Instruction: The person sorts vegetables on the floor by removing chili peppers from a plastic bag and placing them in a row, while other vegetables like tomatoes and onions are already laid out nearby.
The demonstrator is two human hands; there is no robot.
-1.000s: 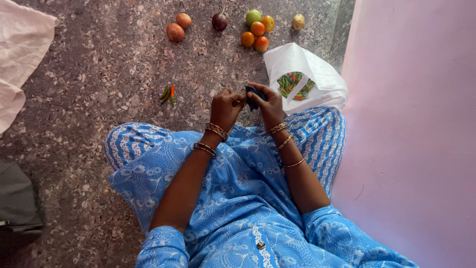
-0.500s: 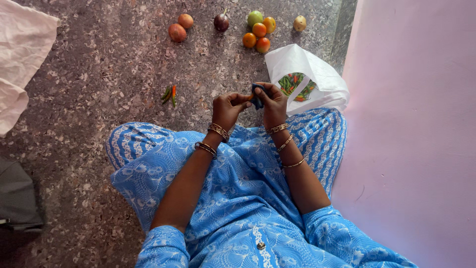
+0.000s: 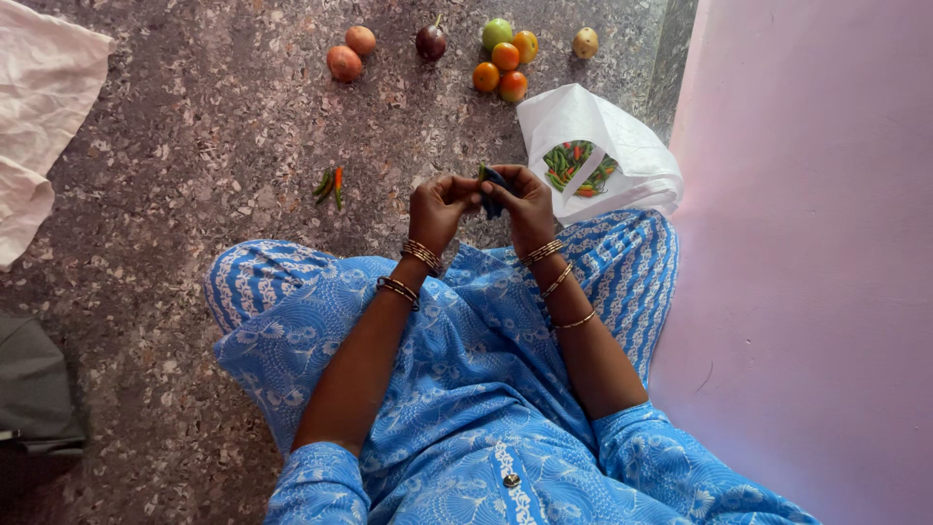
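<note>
I sit on a speckled stone floor (image 3: 194,136) in a blue patterned dress. Both hands meet above my knees. My right hand (image 3: 532,206) grips a small dark blue cloth (image 3: 496,184) wrapped around one end of a small chilli (image 3: 480,171); only its green tip shows. My left hand (image 3: 439,206) has its fingers closed on the same chilli, touching the cloth. Most of the chilli is hidden by my fingers.
An open white plastic bag (image 3: 622,136) holding green and red chillies (image 3: 575,163) lies right of my hands. Three chillies (image 3: 330,183) lie on the floor to the left. Farther off are tomatoes (image 3: 501,63), two reddish fruits (image 3: 348,53), an aubergine (image 3: 431,41). Pink wall (image 3: 807,243) at right; white cloth (image 3: 39,107) at left.
My hands stayed together, shifting only slightly. The fingers turned the chilli in the cloth, and its green tip now shows above them.
</note>
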